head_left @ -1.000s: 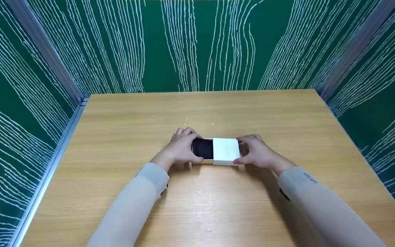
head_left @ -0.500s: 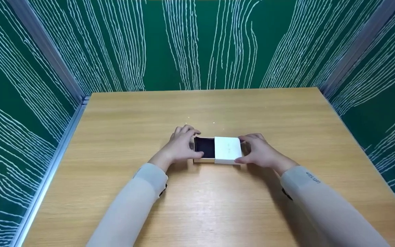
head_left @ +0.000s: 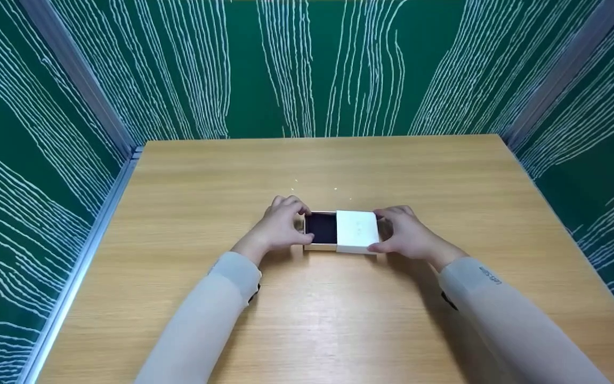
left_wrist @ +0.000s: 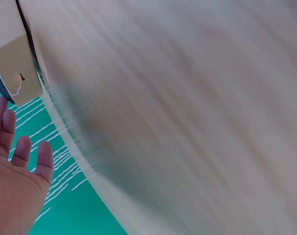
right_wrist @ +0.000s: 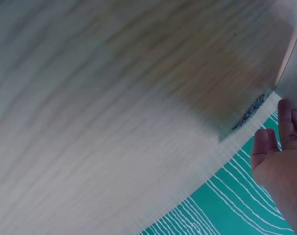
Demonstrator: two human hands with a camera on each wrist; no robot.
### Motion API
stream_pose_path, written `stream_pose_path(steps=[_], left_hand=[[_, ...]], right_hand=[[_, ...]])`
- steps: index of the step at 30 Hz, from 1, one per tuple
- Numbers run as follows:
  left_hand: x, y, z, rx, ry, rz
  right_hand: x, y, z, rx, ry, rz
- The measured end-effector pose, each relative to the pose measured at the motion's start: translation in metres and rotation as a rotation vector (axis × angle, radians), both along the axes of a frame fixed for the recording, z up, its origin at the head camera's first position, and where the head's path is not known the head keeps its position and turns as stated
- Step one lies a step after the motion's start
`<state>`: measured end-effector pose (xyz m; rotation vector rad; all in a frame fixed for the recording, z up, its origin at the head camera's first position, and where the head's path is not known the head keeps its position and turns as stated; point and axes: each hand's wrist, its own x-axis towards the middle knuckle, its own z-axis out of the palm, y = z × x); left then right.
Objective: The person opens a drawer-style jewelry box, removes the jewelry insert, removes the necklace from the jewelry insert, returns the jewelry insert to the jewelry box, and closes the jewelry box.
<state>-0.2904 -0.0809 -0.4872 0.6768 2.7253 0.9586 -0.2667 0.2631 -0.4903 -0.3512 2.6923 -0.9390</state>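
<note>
A small drawer box lies on the table, its white sleeve [head_left: 357,231] to the right and its gold-edged inner tray [head_left: 321,246] part-way out to the left. Dark lining [head_left: 322,226] fills the exposed tray. My left hand [head_left: 281,224] holds the tray's left end, thumb at the near corner, fingers at the far side. In the left wrist view the tray's end wall [left_wrist: 21,63] bears a small cord loop [left_wrist: 19,85], and a fingertip touches the dark edge. My right hand [head_left: 407,233] grips the sleeve's right end between thumb and fingers; the right wrist view shows only part of the sleeve [right_wrist: 291,78].
A wooden table [head_left: 307,320] spreads around the box. Tiny pale specks [head_left: 336,189] lie just behind it. Green walls [head_left: 245,80] with white wavy lines enclose the back and sides, with grey posts [head_left: 80,80] at the corners. A dark speckled patch [right_wrist: 249,111] shows near the table edge.
The left hand has shifted slightly left along the tray, baring more of its corner. The tray stands out of the sleeve about as far as before. The whole view has drifted a little.
</note>
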Motion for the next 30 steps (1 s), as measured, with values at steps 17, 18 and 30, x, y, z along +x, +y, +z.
stream_pose_path(steps=[17,18,30], left_hand=[[0.001,0.007,0.005,-0.165,0.010,0.008],[0.001,0.006,0.005,-0.150,0.002,0.011],[-0.002,-0.014,0.000,-0.110,-0.059,-0.017]], right_hand=[[-0.002,-0.003,0.000,0.042,-0.044,-0.030],[-0.002,-0.003,0.000,0.042,-0.046,-0.030],[-0.004,-0.002,-0.002,0.037,-0.001,0.008]])
